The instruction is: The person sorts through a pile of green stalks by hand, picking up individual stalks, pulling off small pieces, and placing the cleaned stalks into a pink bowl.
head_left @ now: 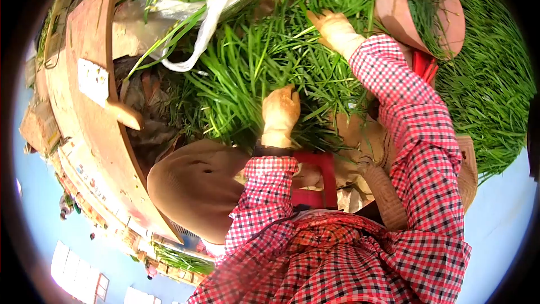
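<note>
A big heap of long, thin green leaves [247, 73] fills the middle of the head view. My left hand [280, 114], in a tan glove, is curled around a bunch of these leaves at the heap's near edge. My right hand [336, 31], also in a tan glove, reaches farther in and grips the leaves near the top, its fingertips buried among the blades. Both arms wear red-and-white checked sleeves [416, 135].
A brown cardboard box [95, 118] with a white label stands at the left. A clear plastic bag [219, 5] lies over the leaves at the top. More green leaves [489, 79] spread at the right beside a curved cardboard piece [396, 11]. A tan rounded brim [191, 186] sits below.
</note>
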Motion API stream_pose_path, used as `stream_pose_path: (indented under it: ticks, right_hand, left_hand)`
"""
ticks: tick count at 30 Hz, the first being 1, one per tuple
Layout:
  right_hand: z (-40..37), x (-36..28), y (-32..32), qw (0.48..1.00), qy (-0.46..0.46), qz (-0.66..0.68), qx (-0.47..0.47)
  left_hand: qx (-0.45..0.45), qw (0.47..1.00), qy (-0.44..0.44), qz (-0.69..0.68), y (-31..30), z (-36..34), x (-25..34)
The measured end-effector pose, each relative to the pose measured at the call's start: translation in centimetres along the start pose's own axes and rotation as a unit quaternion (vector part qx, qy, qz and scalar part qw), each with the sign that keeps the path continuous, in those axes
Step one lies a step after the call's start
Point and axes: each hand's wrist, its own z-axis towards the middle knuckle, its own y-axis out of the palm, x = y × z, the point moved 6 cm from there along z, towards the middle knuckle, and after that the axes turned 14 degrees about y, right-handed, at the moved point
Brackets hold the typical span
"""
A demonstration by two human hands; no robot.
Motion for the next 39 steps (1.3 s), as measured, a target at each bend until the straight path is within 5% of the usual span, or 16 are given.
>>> stream_pose_path:
  ticks: [2,5,10,13,18,22,26,28,30,32,33,34,36,39]
  right_hand:
    - [0.3,-0.9,1.8,0.999,0.046,0.020,-0.008]
    - [0.5,-0.4,4.4,0.991,-0.012,0.040,0.128]
    - [-1.0,0.6,2.4,0.997,0.040,-0.054,-0.050]
    - [0.2,1.2,6.4,0.993,0.079,0.058,-0.072]
    - [-8.0,-2.3,1.9,0.947,-0.145,-0.125,0.259]
    - [-11.3,-2.5,-0.7,0.933,-0.137,-0.196,0.268]
    - [-14.3,-3.0,-3.2,0.705,0.004,-0.568,0.425]
    - [-16.8,-3.2,-6.6,0.701,-0.066,-0.576,0.416]
    - [-18.4,-3.7,-8.4,0.669,-0.056,-0.610,0.420]
    - [-18.5,-5.6,-9.8,0.655,-0.060,-0.563,0.500]
    - [-19.0,-6.9,-10.3,0.705,-0.106,-0.488,0.503]
    - [-19.8,-7.7,-10.9,0.748,-0.146,-0.418,0.495]
    - [-21.2,-8.4,-10.8,0.809,-0.172,-0.328,0.457]
    - [-22.4,-8.3,-9.8,0.804,-0.138,-0.327,0.478]
  left_hand:
    - [-0.011,1.000,-0.015,-0.014,0.0,-0.2,-0.1]
    - [0.044,0.996,0.056,-0.045,-0.8,-0.1,1.6]
    - [0.125,0.976,0.149,-0.100,-3.5,0.2,5.0]
    - [0.219,0.956,0.126,-0.149,-4.3,0.1,4.2]
    - [0.244,0.883,-0.013,-0.401,-4.5,0.0,0.4]
    - [0.203,0.914,-0.036,-0.350,-5.5,-0.1,0.4]
    - [0.232,0.918,0.029,-0.320,-7.0,-0.1,3.1]
    - [0.229,0.901,0.099,-0.355,-4.4,1.8,3.5]
    - [0.153,0.891,0.107,-0.413,-4.5,2.6,5.7]
    - [0.088,0.794,0.120,-0.590,-2.7,3.4,4.9]
    - [0.071,0.762,0.142,-0.628,-2.4,3.5,4.1]
    - [-0.043,0.880,0.058,-0.470,-5.3,2.3,7.0]
    - [-0.095,0.849,0.060,-0.516,-4.6,1.7,7.9]
    - [-0.197,0.746,0.065,-0.633,-0.6,1.9,6.7]
